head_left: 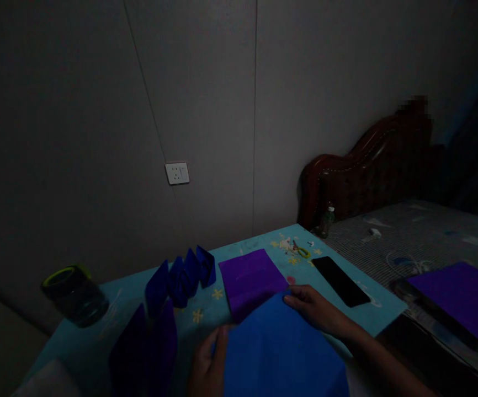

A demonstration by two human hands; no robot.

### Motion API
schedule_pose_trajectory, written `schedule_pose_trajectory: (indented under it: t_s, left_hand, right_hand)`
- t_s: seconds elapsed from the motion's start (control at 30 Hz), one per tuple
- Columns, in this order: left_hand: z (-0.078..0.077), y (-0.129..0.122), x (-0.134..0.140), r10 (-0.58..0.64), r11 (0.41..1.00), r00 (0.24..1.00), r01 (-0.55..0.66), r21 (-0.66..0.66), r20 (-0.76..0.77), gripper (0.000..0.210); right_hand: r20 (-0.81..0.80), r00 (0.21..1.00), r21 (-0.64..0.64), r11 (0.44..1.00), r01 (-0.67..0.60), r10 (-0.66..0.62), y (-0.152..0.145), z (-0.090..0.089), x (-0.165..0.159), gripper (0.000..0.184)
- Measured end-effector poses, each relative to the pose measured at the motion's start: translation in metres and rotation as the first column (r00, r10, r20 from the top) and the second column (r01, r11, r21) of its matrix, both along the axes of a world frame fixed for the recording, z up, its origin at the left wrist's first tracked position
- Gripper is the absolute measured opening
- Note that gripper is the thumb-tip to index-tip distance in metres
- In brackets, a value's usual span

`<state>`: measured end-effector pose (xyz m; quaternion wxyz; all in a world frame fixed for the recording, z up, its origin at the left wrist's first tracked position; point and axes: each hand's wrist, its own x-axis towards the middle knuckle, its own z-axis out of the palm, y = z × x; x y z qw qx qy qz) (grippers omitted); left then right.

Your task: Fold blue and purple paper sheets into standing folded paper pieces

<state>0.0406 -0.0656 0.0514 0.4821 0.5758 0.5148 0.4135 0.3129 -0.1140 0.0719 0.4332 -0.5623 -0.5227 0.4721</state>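
Between my two hands is a sheet of blue paper [280,353], tilted up above the table's near side. My left hand [211,361] pinches its left edge, thumb on top. At the upper right corner my right hand [311,309] grips the sheet between thumb and fingers. Just beyond it a purple paper sheet [251,278] lies flat on the table. To the left stand several folded dark blue paper pieces [181,278] in a row. A larger folded purple piece [145,350] is nearer to me. The lower part of the blue sheet is cut off by the frame.
The table [206,331] has a light blue flowered cover. On it are a dark glass jar [75,298], yellow-handled scissors [302,251] with white scraps, and a flat black rectangular object [341,281]. A bed [429,226] at right holds purple paper [462,300] and a bottle [327,222].
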Motion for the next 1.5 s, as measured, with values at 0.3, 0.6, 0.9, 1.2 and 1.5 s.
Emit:
schedule_pose_trajectory:
  t_s: [0.3, 0.6, 0.9, 1.2, 1.5]
  left_hand:
    - [0.016, 0.041, -0.022, 0.079, 0.997, 0.995, -0.08, -0.008, -0.066, 0.05]
    - [0.059, 0.102, 0.011, 0.224, 0.9, 0.938, -0.096, 0.426, -0.263, 0.05]
    - [-0.044, 0.012, 0.021, -0.092, 0.661, 0.748, 0.539, 0.522, -0.657, 0.046]
    - [-0.077, -0.001, 0.035, -0.039, 0.7, 0.572, 0.601, 0.386, -0.819, 0.038]
    - [-0.073, -0.005, 0.026, -0.045, 0.585, 0.504, 0.713, 0.386, -0.863, 0.063]
  right_hand:
    - [-0.119, 0.943, -0.256, 0.908, -0.331, 0.31, -0.083, -0.016, 0.01, 0.051]
    - [-0.071, 0.984, -0.249, 0.958, 0.14, -0.162, -0.055, -0.043, 0.004, 0.058]
    - [0.0, 0.953, -0.204, 0.933, 0.298, -0.304, -0.011, -0.064, 0.01, 0.055]
    - [-0.16, 0.956, -0.355, 0.918, 0.178, -0.247, -0.016, -0.042, 0.009, 0.059]
    - [0.064, 0.992, -0.274, 0.953, 0.126, -0.113, -0.024, -0.044, 0.037, 0.044]
